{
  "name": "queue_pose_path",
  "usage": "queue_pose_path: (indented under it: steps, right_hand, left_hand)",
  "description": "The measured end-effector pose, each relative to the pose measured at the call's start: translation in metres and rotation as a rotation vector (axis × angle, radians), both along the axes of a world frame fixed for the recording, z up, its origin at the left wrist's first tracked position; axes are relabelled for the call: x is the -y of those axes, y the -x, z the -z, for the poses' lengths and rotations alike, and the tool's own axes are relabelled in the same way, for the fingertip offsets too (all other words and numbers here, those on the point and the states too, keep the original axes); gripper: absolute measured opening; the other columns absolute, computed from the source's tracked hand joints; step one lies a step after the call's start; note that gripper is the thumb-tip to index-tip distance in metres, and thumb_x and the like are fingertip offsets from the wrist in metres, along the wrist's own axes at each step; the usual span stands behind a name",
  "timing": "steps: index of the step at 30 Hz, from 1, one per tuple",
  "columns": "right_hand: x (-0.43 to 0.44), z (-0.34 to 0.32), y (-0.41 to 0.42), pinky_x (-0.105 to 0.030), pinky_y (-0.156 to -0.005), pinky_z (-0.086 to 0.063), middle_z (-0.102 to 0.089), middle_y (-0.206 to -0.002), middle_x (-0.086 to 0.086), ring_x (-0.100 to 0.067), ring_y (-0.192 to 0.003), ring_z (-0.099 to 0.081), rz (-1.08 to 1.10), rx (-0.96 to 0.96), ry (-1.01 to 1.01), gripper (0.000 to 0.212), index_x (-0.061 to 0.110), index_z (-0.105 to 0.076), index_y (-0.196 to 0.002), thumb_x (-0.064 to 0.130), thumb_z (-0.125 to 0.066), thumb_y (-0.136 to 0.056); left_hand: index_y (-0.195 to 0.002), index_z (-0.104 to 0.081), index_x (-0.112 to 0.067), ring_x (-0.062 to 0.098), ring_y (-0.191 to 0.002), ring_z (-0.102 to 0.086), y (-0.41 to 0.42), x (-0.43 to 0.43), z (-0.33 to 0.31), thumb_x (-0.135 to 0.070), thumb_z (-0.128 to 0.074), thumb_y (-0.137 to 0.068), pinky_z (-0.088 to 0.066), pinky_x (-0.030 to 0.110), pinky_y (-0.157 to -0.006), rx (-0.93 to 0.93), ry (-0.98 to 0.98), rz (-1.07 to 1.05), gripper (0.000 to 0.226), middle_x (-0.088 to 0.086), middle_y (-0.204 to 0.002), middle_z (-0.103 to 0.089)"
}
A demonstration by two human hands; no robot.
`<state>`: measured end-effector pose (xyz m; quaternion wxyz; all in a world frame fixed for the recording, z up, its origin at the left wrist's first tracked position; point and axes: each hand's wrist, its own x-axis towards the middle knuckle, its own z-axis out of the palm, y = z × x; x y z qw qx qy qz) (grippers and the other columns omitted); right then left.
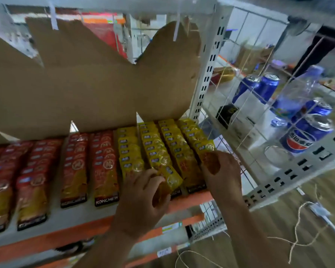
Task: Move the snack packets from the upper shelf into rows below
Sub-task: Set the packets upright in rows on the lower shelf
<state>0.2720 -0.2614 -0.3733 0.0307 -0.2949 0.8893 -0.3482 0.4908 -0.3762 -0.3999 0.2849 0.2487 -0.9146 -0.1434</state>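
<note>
Rows of yellow snack packets point(162, 144) lie overlapped on the right part of a white shelf with an orange front edge point(81, 227). Rows of red packets point(103, 163) fill the left part. My left hand point(143, 198) grips a yellow packet point(171, 177) at the front of the second yellow row. Over at the front of the rightmost yellow row, my right hand point(220, 171) holds another yellow packet point(209, 151). The view is blurred.
A torn cardboard sheet point(95, 84) stands behind the packets. A white perforated upright point(207, 74) and wire mesh point(249, 113) bound the shelf at right. Beyond the mesh stand blue soda cans point(302, 136) and a clear bottle. String lies on the wooden floor point(302, 238).
</note>
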Motion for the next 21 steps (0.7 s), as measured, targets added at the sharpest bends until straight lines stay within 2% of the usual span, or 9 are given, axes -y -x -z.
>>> queue_pose_path:
  steps: [4, 9, 21]
  right_hand:
    - [0.002, 0.012, 0.010, -0.051, -0.101, -0.045, -0.057, -0.126, -0.010, -0.034, -0.121, -0.050, 0.013, -0.001, -0.052, 0.050, 0.017, -0.061, -0.128, 0.038, -0.074, -0.084]
    - [0.005, 0.020, 0.015, -0.047, -0.100, -0.042, -0.054, -0.126, -0.010, -0.032, -0.120, -0.046, 0.008, -0.022, -0.082, 0.051, 0.019, -0.057, -0.131, 0.039, -0.070, -0.086]
    - [0.005, 0.026, 0.022, -0.048, -0.102, -0.043, -0.053, -0.139, -0.008, -0.033, -0.126, -0.044, -0.020, -0.028, -0.110, 0.053, 0.021, -0.053, -0.134, 0.046, -0.067, -0.089]
  left_hand:
    - [-0.112, -0.071, -0.017, 0.029, -0.112, -0.059, 0.005, -0.002, 0.001, -0.043, -0.073, -0.084, -0.047, 0.052, -0.098, 0.015, 0.050, -0.036, 0.039, 0.004, -0.122, -0.063]
    - [-0.115, -0.069, -0.017, 0.027, -0.116, -0.057, 0.004, -0.003, 0.003, -0.045, -0.070, -0.085, -0.046, 0.050, -0.101, 0.025, 0.039, -0.074, 0.040, 0.004, -0.125, -0.063]
    - [-0.112, -0.069, -0.016, 0.027, -0.110, -0.056, 0.007, -0.004, 0.007, -0.044, -0.069, -0.084, -0.048, 0.048, -0.095, 0.016, 0.098, -0.094, 0.040, 0.003, -0.121, -0.062]
